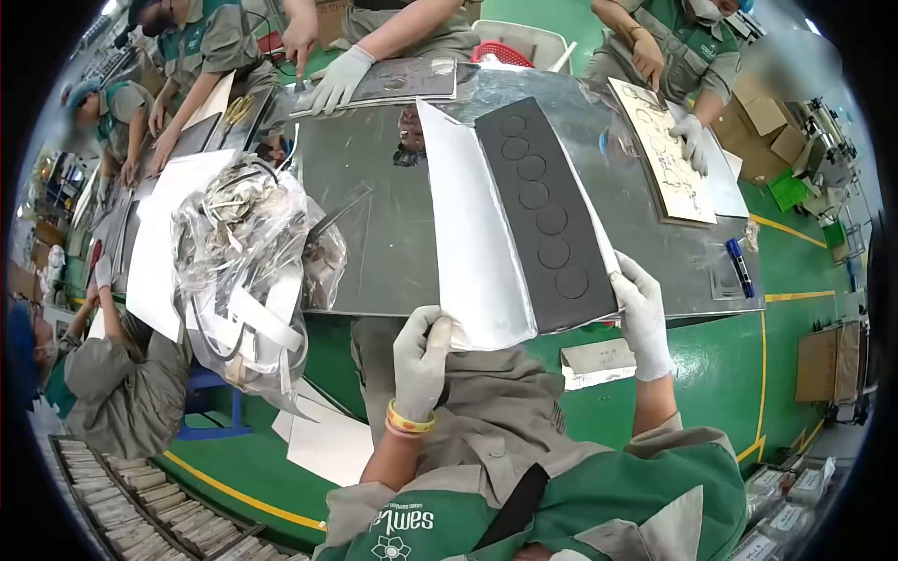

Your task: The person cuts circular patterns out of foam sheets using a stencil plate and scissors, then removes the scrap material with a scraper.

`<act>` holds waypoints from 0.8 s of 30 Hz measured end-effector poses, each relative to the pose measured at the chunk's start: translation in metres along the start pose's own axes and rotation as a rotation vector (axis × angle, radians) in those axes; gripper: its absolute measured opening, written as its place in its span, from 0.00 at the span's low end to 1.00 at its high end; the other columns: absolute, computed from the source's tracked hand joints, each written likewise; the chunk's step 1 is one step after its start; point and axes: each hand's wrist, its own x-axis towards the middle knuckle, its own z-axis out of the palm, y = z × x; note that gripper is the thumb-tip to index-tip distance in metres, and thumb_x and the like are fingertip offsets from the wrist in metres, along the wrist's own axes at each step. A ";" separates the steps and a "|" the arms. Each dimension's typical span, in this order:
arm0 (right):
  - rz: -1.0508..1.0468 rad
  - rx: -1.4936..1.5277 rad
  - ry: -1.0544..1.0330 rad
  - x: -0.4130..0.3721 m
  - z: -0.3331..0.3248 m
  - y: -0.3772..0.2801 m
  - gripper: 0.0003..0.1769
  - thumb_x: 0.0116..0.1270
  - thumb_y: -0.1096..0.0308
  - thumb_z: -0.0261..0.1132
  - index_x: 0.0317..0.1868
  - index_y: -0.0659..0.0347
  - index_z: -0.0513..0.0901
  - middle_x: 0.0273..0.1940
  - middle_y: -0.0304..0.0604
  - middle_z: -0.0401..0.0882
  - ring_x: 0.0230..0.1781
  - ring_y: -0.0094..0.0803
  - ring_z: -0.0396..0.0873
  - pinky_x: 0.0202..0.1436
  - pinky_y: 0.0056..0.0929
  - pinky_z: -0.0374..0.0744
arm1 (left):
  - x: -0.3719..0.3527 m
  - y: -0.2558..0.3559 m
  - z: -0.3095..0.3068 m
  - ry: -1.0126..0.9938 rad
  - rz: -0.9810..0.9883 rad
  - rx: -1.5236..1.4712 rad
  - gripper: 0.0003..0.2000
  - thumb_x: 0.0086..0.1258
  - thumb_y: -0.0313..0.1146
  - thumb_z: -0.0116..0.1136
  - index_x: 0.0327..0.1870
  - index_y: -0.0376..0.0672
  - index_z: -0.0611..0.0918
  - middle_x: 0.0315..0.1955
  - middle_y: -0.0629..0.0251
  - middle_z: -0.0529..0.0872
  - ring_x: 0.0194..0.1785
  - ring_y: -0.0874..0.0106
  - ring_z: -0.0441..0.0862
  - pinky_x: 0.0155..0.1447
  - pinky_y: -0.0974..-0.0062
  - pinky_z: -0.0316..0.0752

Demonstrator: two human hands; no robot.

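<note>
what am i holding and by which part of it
A white sheet bearing a black circle-marked strip: left grip at its near left corner, right grip on its right edge.

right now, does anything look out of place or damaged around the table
The scrap bag bulges, crumpled, past the near edge of the table, untidy beside the flat work, though perhaps kept there for waste. The black strip shows no clear damage.

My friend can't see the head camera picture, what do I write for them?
Someone's white-gloved left hand and right hand hold a white sheet and a black panel marked with seven circles. Beyond is a dark table with a clear plastic bag on the left and other people around it.
</note>
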 end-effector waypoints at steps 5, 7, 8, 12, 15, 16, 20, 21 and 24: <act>0.028 0.155 0.040 0.001 -0.006 0.019 0.24 0.69 0.75 0.54 0.64 0.76 0.71 0.55 0.50 0.79 0.53 0.27 0.78 0.57 0.22 0.76 | 0.002 -0.009 -0.015 0.034 -0.052 0.042 0.07 0.74 0.27 0.51 0.43 0.33 0.80 0.32 0.71 0.82 0.36 0.84 0.75 0.41 0.85 0.70; 0.024 0.126 0.066 0.002 -0.006 0.014 0.24 0.69 0.76 0.54 0.64 0.75 0.71 0.55 0.50 0.79 0.53 0.27 0.78 0.57 0.21 0.75 | 0.006 -0.008 -0.012 0.008 -0.040 0.044 0.09 0.73 0.25 0.50 0.50 0.33 0.75 0.37 0.67 0.81 0.40 0.82 0.75 0.45 0.83 0.70; -0.037 -0.005 0.093 -0.003 0.003 -0.006 0.23 0.68 0.76 0.54 0.63 0.75 0.73 0.54 0.49 0.79 0.52 0.28 0.79 0.56 0.20 0.75 | 0.008 -0.007 -0.008 -0.028 -0.035 0.025 0.15 0.71 0.23 0.49 0.57 0.32 0.70 0.42 0.63 0.81 0.44 0.79 0.76 0.50 0.81 0.71; -0.330 -0.487 0.028 -0.021 0.041 -0.055 0.23 0.67 0.74 0.56 0.62 0.69 0.75 0.44 0.53 0.86 0.44 0.30 0.85 0.47 0.25 0.80 | 0.017 0.008 0.011 -0.242 -0.118 -0.067 0.35 0.65 0.17 0.43 0.76 0.33 0.50 0.66 0.45 0.69 0.65 0.65 0.71 0.70 0.70 0.63; -0.431 -0.878 -0.143 -0.032 0.082 -0.064 0.21 0.65 0.73 0.60 0.59 0.63 0.78 0.40 0.56 0.84 0.39 0.46 0.86 0.42 0.33 0.83 | 0.029 0.006 0.028 -0.292 -0.114 -0.257 0.28 0.71 0.24 0.40 0.73 0.28 0.58 0.73 0.49 0.60 0.77 0.66 0.53 0.77 0.71 0.47; -0.397 -0.958 -0.211 -0.035 0.091 -0.063 0.21 0.65 0.74 0.61 0.59 0.61 0.78 0.40 0.56 0.84 0.38 0.46 0.86 0.42 0.34 0.83 | 0.034 0.001 0.030 -0.272 -0.093 -0.229 0.26 0.74 0.26 0.42 0.72 0.28 0.60 0.70 0.51 0.64 0.74 0.67 0.60 0.76 0.71 0.54; -0.496 -0.867 -0.248 -0.029 0.104 -0.029 0.18 0.66 0.70 0.63 0.57 0.60 0.80 0.37 0.54 0.85 0.36 0.43 0.86 0.39 0.33 0.82 | 0.042 -0.019 0.033 -0.335 -0.179 -0.204 0.24 0.74 0.30 0.49 0.69 0.29 0.64 0.63 0.56 0.73 0.66 0.69 0.70 0.70 0.72 0.64; -0.435 -0.805 -0.252 -0.022 0.100 -0.019 0.17 0.67 0.70 0.63 0.56 0.60 0.81 0.38 0.54 0.85 0.36 0.41 0.87 0.40 0.32 0.82 | 0.041 -0.020 0.032 -0.336 -0.195 -0.251 0.24 0.74 0.30 0.50 0.68 0.29 0.65 0.62 0.56 0.73 0.65 0.69 0.71 0.69 0.72 0.65; -0.136 -0.518 -0.250 -0.012 0.094 -0.020 0.17 0.67 0.71 0.62 0.54 0.68 0.81 0.38 0.49 0.87 0.37 0.29 0.85 0.43 0.25 0.81 | 0.043 -0.026 0.028 -0.311 -0.222 -0.243 0.23 0.73 0.30 0.51 0.67 0.29 0.67 0.59 0.58 0.76 0.61 0.72 0.73 0.67 0.73 0.67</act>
